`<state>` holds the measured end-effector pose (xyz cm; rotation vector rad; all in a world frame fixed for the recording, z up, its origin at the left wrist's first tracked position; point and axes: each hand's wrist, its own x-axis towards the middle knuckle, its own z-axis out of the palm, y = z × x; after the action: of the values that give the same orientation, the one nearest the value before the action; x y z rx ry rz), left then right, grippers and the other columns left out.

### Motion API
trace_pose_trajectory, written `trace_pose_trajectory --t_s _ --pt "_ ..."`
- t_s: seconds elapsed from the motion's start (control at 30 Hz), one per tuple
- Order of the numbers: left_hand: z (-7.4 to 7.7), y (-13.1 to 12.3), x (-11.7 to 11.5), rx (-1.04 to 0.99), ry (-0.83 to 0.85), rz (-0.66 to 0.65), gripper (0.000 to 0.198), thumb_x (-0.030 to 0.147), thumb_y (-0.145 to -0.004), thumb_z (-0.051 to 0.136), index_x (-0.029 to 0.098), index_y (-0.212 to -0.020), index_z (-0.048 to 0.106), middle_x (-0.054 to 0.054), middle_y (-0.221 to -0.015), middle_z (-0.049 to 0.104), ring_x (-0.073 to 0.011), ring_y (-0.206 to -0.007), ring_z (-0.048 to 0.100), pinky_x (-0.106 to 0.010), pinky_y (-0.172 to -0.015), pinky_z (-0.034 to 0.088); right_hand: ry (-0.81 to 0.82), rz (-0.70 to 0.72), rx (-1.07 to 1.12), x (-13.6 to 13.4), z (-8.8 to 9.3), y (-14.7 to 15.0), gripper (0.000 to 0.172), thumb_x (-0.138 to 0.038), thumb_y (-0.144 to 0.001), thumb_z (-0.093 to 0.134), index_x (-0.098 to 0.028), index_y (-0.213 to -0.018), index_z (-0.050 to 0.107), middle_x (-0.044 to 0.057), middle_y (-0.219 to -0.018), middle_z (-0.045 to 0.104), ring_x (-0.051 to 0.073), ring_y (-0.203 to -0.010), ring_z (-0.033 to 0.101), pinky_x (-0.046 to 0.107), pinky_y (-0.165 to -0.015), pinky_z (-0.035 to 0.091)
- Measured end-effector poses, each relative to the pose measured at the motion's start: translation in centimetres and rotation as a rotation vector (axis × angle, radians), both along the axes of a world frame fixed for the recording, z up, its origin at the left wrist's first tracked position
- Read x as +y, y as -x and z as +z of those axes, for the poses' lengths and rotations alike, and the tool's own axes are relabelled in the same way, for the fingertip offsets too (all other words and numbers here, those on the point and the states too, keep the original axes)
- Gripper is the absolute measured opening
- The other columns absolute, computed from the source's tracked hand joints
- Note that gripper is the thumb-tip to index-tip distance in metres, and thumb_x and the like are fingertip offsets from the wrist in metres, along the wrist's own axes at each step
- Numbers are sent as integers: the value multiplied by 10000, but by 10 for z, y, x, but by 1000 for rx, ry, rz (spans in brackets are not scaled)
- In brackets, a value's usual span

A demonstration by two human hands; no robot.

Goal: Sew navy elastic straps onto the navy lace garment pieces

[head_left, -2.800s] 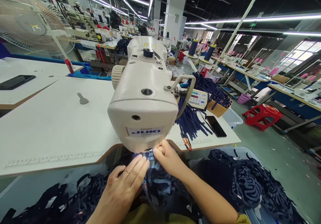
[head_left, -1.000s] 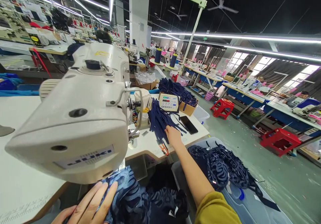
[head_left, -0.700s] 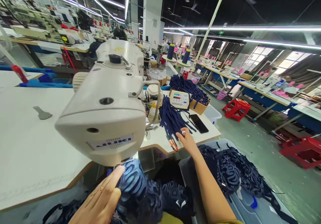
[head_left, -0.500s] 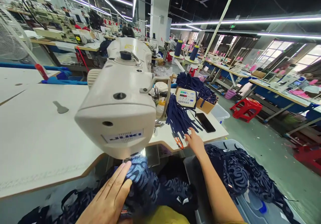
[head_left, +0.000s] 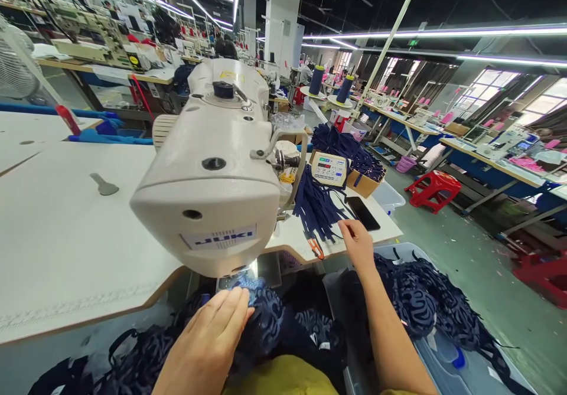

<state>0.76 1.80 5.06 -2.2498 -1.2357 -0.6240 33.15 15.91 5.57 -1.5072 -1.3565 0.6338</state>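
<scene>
Blue patterned fabric (head_left: pixel 257 284) lies under the sewing machine (head_left: pixel 208 197), left hand (head_left: pixel 212 330) laid over it, fingers together, any pinch hidden! Right hand (head_left: pixel 358 244) hovers by the white tabletop (head_left: pixel 80 229), fingertips curled near navy straps (head_left: pixel 316 203); can't tell if they clamp one. "JUKI" reads up front; green floor (head_left: pixel 478 250), workstations (head_left: pixel 496 159) beyond.

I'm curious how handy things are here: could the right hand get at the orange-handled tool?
Probably yes: the orange-handled tool lies near the edge of the table, just left of the right hand. Nothing bulky stands between them, only loose ends of navy strips. I can't tell whether that hand holds anything.
</scene>
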Motion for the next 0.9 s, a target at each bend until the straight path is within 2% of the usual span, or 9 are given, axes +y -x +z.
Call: trace_pose_trajectory --t_s 0.07,0.13,0.2,0.3,0.33,0.43,0.57,0.7,0.9 --pt "0 5 -1 40 36 -26 372 163 -908 356 174 -1203 581 -62 -1195 644 -176 -1042 616 -295 -910 464 39 69 112 -4 3 18 340 -541 -847 488 -203 -865 525 3 -711 528 123 -547 452 228 -477 370" --pt "3 9 -2 44 41 -52 443 81 -873 311 186 -1219 566 -45 -1205 643 -148 -1049 620 -261 -900 478 96 172 218 -12 5 46 369 -577 -838 460 -210 -866 479 -34 -635 489 90 -440 376 197 -385 297" --pt "5 11 -3 -17 39 -87 418 74 -875 327 172 -1201 571 -47 -1186 652 -135 -1053 623 -244 -935 474 161 300 301 -23 6 79 377 -578 -790 527 -208 -838 473 -32 -637 513 79 -425 392 183 -360 293" --pt "4 12 -4 -146 53 -130 325 119 -906 384 139 -1161 583 -63 -1160 661 -127 -1078 616 -235 -1022 426 330 617 568 -39 7 124 352 -523 -755 611 -212 -814 458 -53 -621 515 64 -399 400 172 -357 325" --pt "1 13 -4 -173 61 -134 312 129 -909 399 133 -1162 582 -66 -1161 660 -126 -1089 611 -235 -1046 407 333 656 610 -43 6 136 334 -496 -757 622 -214 -822 455 -63 -620 509 60 -398 395 171 -364 332" --pt "-10 15 -5 -226 76 -140 326 112 -895 442 127 -1196 566 -73 -1199 644 -129 -1122 597 -248 -1086 370 204 620 532 -48 -1 157 250 -407 -782 620 -206 -851 489 -55 -673 530 72 -495 443 182 -462 389" --pt "-18 21 -7 -226 100 -180 420 60 -878 411 152 -1272 524 -70 -1280 605 -144 -1170 572 -264 -1066 401 111 548 343 -49 -13 164 177 -351 -812 602 -197 -844 521 -51 -666 520 92 -585 455 202 -563 400" --pt "-8 21 -4 -85 37 -257 428 90 -907 364 168 -1303 506 -44 -1292 601 -147 -1219 529 -280 -1081 385 119 559 364 -53 -20 166 165 -338 -830 587 -197 -850 503 -65 -642 468 87 -559 413 197 -540 365" --pt "3 14 -3 -10 8 -275 386 30 -895 365 122 -1189 597 -42 -1293 599 -162 -1280 467 -313 -1162 275 117 446 385 -60 -29 174 130 -319 -853 545 -212 -903 491 -47 -672 503 111 -603 490 215 -580 413"
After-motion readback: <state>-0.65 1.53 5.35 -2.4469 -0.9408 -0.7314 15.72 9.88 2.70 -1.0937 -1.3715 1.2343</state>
